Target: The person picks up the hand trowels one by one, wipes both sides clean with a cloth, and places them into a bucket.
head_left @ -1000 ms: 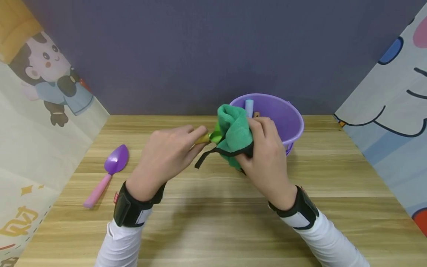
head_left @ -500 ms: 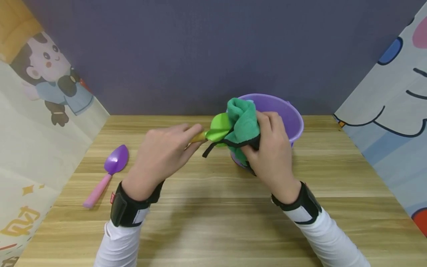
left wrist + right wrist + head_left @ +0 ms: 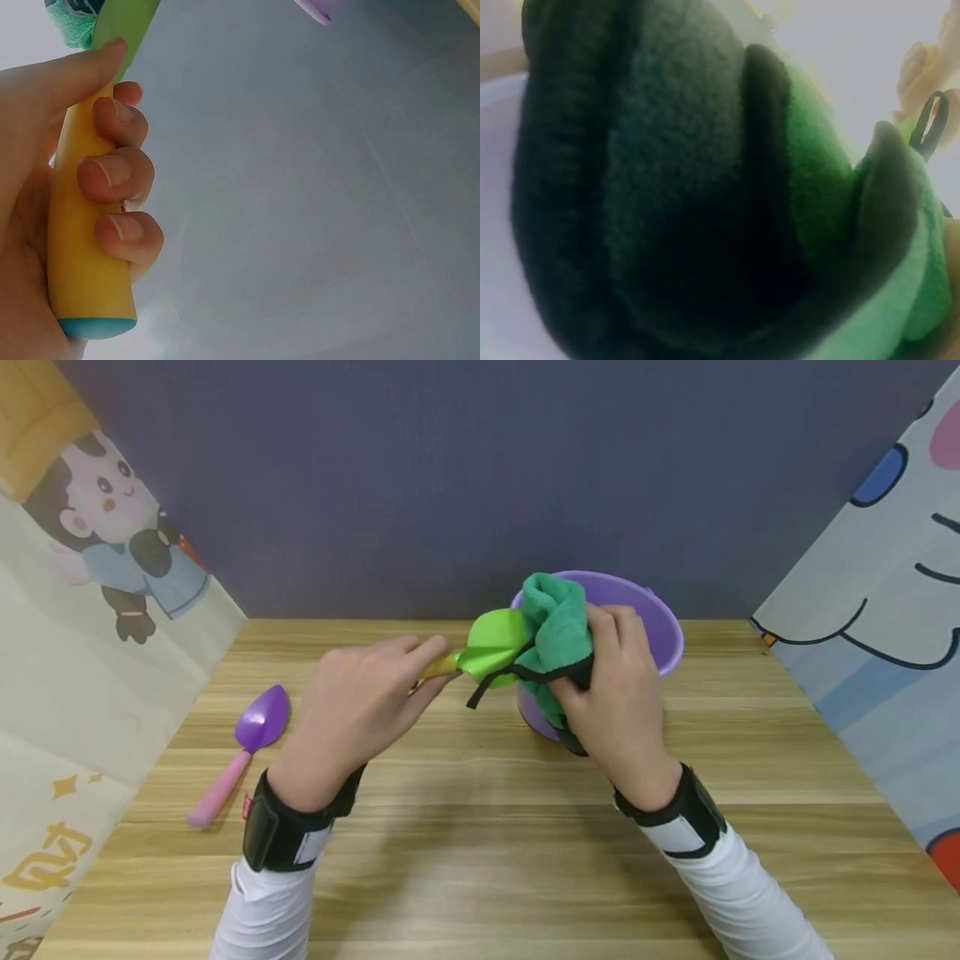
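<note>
My left hand [image 3: 356,706] grips a small garden trowel [image 3: 491,639] by its yellow handle, fingers curled round it in the left wrist view. The trowel's rounded lime-green blade points right. A green towel [image 3: 558,622] with black edging and a hanging loop is bunched in my right hand [image 3: 626,710]. The towel overlaps the far end of the blade in the head view. In the right wrist view, folds of towel [image 3: 817,165] fill most of the picture. Behind the right hand stands a purple bucket [image 3: 660,610], its inside largely hidden by towel and hand.
A second trowel [image 3: 262,718], with a purple blade and pink handle, lies on the wooden table [image 3: 480,860] at the left. A dark wall [image 3: 412,485] rises behind the table, with cartoon-printed sheets on both sides.
My right hand has carried the towel right and slightly up, so more of the green blade shows. The left hand has drawn a little left with the trowel. The purple trowel has stayed put.
</note>
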A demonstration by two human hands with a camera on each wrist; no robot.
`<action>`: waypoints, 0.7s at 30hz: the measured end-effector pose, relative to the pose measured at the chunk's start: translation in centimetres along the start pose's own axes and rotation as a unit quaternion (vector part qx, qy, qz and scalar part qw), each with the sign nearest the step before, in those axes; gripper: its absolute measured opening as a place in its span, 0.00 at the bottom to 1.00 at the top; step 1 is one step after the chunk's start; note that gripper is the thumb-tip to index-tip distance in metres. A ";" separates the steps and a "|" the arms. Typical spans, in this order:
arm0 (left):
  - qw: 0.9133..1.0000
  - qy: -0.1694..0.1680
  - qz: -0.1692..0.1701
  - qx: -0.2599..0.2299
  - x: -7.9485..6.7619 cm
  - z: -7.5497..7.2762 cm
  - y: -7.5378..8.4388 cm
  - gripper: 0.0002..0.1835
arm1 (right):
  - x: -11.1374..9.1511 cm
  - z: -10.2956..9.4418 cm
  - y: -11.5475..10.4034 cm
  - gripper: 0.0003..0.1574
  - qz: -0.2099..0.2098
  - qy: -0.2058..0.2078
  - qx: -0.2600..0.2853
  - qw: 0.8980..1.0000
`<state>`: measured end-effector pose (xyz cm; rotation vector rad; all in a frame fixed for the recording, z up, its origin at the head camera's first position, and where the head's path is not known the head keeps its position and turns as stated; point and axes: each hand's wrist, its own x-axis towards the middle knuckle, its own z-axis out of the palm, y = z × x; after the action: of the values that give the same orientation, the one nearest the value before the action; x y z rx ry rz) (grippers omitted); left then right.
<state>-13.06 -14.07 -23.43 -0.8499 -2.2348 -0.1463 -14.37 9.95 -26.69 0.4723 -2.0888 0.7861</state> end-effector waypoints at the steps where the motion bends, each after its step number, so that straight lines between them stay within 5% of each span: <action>1: 1.000 0.000 -0.001 0.001 0.0 0.0 0.0 0.10 | 0.0 0.0 0.1 0.33 -0.001 0.000 -0.002 1.000; 21: 0.999 -0.018 -0.048 -0.012 -0.1 -0.1 -0.3 0.15 | 0.3 0.3 1.2 0.33 0.005 0.023 -0.011 1.000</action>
<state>-13.15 -14.35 -23.35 -0.7644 -2.3118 -0.2045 -15.39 10.60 -27.02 0.4274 -2.0560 0.7729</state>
